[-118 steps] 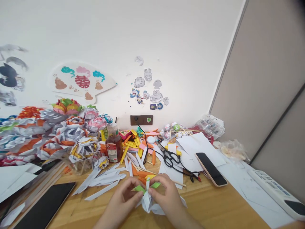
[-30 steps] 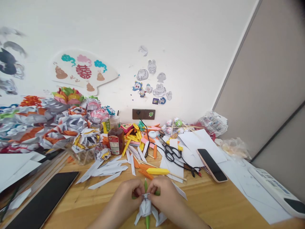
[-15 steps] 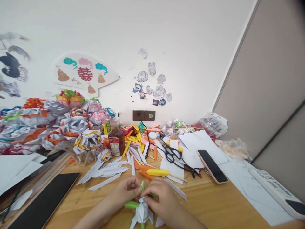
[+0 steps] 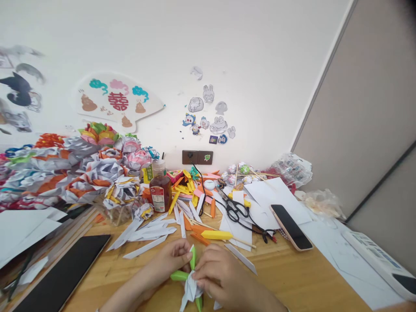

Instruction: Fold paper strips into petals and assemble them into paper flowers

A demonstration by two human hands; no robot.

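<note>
A small folded paper flower (image 4: 191, 287), white in the middle with green pointed petals, is held low in the middle of the wooden desk (image 4: 292, 277). My left hand (image 4: 170, 259) pinches it from the left, fingers closed near an upright green petal. My right hand (image 4: 218, 274) covers it from the right with curled fingers pressed on the white centre. Folded white strips (image 4: 146, 236) lie just beyond the left hand. A yellow folded strip (image 4: 216, 235) lies just beyond the right hand.
Scissors (image 4: 236, 209) and a phone (image 4: 290, 227) lie to the right on white sheets. A brown bottle (image 4: 160, 190) stands behind loose coloured strips. Paper flowers (image 4: 81, 173) pile up at the left. A black tablet (image 4: 61, 271) lies at the front left, a white device (image 4: 380, 260) at the far right.
The paper flower has been turned in my hands since a second ago, its green petals now sticking out left and up. Both hands stayed on it and shifted slightly lower.
</note>
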